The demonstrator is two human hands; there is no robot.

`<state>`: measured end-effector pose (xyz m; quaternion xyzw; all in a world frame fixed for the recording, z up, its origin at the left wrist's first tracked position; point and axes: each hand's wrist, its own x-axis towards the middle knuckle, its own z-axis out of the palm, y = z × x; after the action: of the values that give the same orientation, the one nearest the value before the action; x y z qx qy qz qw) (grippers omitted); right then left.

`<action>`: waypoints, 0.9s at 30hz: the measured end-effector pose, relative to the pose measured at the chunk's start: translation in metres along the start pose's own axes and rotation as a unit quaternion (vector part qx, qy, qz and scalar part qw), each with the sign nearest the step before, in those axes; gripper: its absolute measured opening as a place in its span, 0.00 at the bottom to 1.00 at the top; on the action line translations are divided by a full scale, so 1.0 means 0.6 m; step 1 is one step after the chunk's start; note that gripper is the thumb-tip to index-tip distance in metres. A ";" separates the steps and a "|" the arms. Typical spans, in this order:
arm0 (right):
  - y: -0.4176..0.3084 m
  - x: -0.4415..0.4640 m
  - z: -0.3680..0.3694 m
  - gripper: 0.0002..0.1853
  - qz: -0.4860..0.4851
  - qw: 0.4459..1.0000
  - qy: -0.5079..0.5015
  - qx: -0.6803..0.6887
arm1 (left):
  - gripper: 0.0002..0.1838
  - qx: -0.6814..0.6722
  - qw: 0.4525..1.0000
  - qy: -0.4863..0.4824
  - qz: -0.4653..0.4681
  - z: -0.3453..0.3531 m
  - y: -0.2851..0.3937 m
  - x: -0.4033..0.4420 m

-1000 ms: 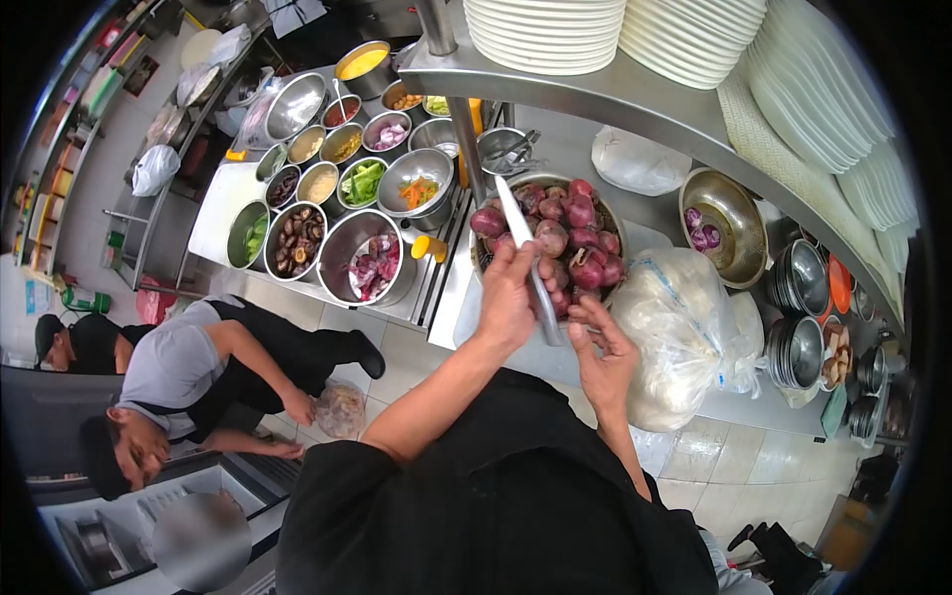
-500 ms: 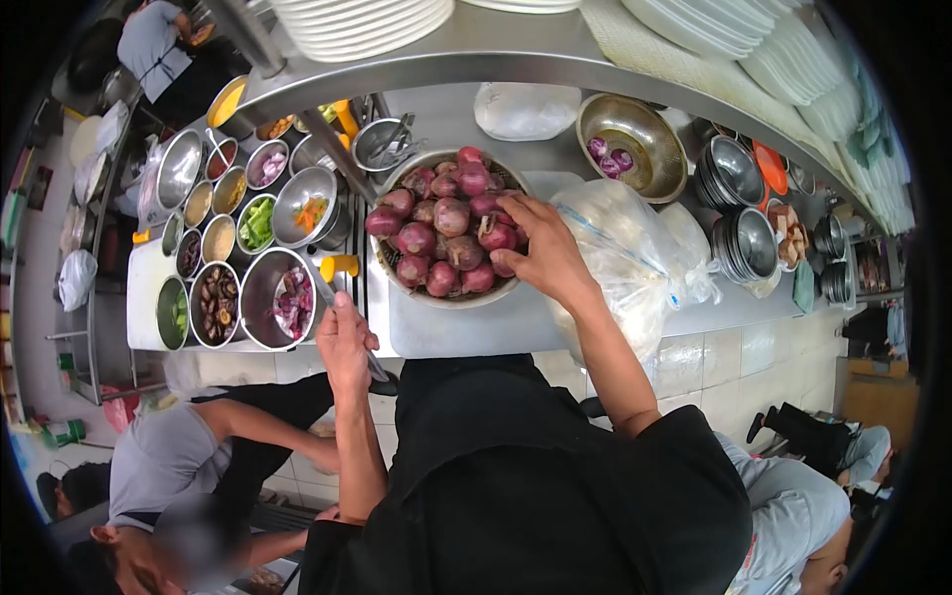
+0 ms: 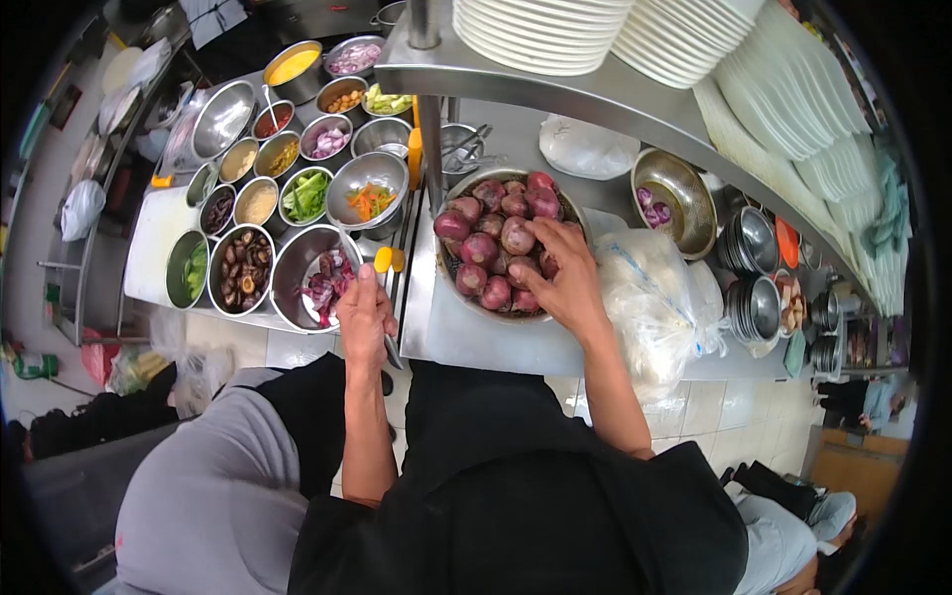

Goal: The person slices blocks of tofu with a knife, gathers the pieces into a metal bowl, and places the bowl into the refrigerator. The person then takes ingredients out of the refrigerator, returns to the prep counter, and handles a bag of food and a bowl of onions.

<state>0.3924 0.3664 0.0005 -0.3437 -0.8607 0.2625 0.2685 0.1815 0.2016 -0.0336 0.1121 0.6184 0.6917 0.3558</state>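
Note:
My left hand (image 3: pixel 365 315) is closed around a knife (image 3: pixel 394 354), its blade pointing up toward a steel bowl of cut red onion (image 3: pixel 325 288). To its right, a round metal bowl (image 3: pixel 448 270) is heaped with whole red onions (image 3: pixel 483 248). My right hand (image 3: pixel 565 278) rests on the right side of the heap, fingers and thumb spread apart over the onions. Whether it grips one is partly hidden by the fingers. Beside that hand sits a clear plastic bag with pale contents (image 3: pixel 645 307).
Several steel bowls, including mushrooms (image 3: pixel 243 270) and green peppers (image 3: pixel 304 195), crowd the left counter. A metal shelf (image 3: pixel 595 89) with stacked white plates (image 3: pixel 540 35) overhangs the back. A perforated bowl (image 3: pixel 694 213) holds peeled onions. A person in grey (image 3: pixel 213 486) is close at lower left.
The view has turned, so the counter and onion bowl appear farther right. My right hand reaches slightly further over the onions. My left hand still holds the knife; the person at left has shifted.

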 end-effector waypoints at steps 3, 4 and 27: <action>-0.011 -0.017 -0.016 0.29 0.014 0.998 0.008 0.059 | 0.27 -0.009 1.000 0.006 -0.012 0.004 -0.006 0.007; -0.008 -0.026 -0.022 0.28 -0.001 0.999 0.021 0.030 | 0.26 -0.007 1.000 0.012 -0.016 0.006 -0.003 0.006; -0.014 -0.064 -0.097 0.25 -0.155 0.944 -0.263 0.122 | 0.26 -0.191 0.925 0.326 0.045 -0.129 -0.086 -0.168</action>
<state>0.4495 0.3486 0.0369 -0.0891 -0.9046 0.4022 0.1096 0.2264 0.0774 -0.0695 -0.1619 0.5506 0.8105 0.1174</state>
